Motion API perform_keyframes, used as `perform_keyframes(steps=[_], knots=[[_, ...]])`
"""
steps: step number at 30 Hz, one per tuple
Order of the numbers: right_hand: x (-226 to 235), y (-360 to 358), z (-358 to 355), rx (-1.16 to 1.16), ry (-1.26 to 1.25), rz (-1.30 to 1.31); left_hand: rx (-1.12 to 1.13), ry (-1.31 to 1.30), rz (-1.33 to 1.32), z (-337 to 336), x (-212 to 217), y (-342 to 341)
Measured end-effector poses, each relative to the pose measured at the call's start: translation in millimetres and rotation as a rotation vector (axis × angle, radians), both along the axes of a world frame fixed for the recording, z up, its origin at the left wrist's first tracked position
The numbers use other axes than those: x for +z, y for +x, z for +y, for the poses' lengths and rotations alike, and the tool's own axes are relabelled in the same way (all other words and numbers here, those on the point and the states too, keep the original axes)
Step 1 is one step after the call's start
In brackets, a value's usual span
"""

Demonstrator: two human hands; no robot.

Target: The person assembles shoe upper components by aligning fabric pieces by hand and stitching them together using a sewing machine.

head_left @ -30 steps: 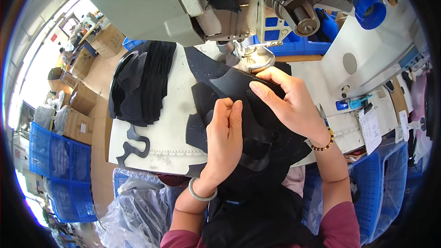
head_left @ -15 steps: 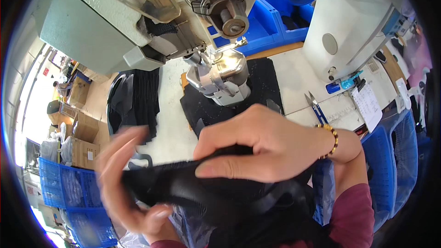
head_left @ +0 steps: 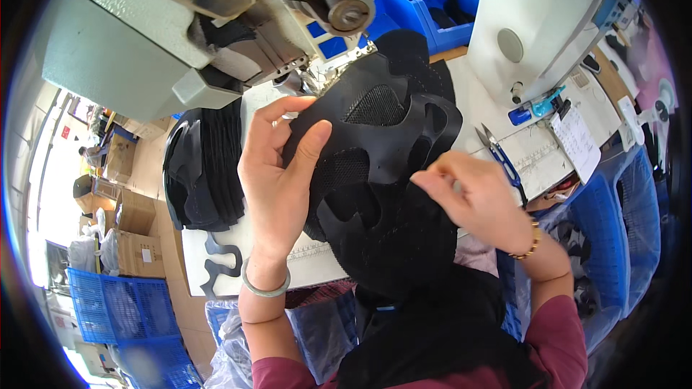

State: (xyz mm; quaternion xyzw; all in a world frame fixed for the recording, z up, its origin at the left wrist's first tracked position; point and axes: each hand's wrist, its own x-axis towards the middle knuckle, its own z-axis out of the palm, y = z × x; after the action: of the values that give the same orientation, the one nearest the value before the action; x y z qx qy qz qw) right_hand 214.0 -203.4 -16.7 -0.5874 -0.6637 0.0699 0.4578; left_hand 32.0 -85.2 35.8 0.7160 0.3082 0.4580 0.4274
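Note:
In front of the sewing machine I hold up a black shoe upper, with smooth overlays, mesh windows and cut-out loops. My left hand grips its left edge, thumb on the front face and fingers behind. At the right edge of the upper is my right hand, its thumb and forefinger pinched together and the other fingers curled. Whatever lies between those fingertips is too small or hidden to make out. The upper covers the machine's sewing post, and its lower part hangs toward my lap.
A stack of black cut pieces lies on the table at left. Blue-handled thread snips and a clipped paper note lie at right. Blue bins stand behind the machine. Blue crates sit at lower left, a lined blue basket at right.
The shoe upper has been raised from low before me to in front of the sewing post and opened out. My left hand now grips its left edge; my right hand has moved right and down.

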Motion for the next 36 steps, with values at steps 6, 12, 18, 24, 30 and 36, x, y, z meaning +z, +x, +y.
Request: perform_keyframes(steps=[6,12,18,24,30,36], knots=[[-29.4,-56.4,26.1,0.177,0.164,1.270,0.096,0.050,0.030,-13.2,-9.6,4.7],[-31.5,-53.3,44.2,0.211,0.166,1.161,0.163,0.249,0.090,-1.4,-26.0,-7.1],[-23.9,-42.0,43.8,0.275,0.032,1.264,-0.060,-0.023,-0.071,7.6,-24.5,-13.8],[-18.1,-40.2,41.9,0.321,0.048,1.145,-0.109,-0.072,-0.129,12.2,-28.7,-19.0],[-21.8,-43.2,42.4,0.323,0.075,1.134,-0.108,-0.152,-0.163,9.0,-24.9,-17.3],[-20.0,-48.9,36.0,0.231,0.124,1.097,-0.126,-0.167,-0.152,9.9,-28.6,-18.7]])
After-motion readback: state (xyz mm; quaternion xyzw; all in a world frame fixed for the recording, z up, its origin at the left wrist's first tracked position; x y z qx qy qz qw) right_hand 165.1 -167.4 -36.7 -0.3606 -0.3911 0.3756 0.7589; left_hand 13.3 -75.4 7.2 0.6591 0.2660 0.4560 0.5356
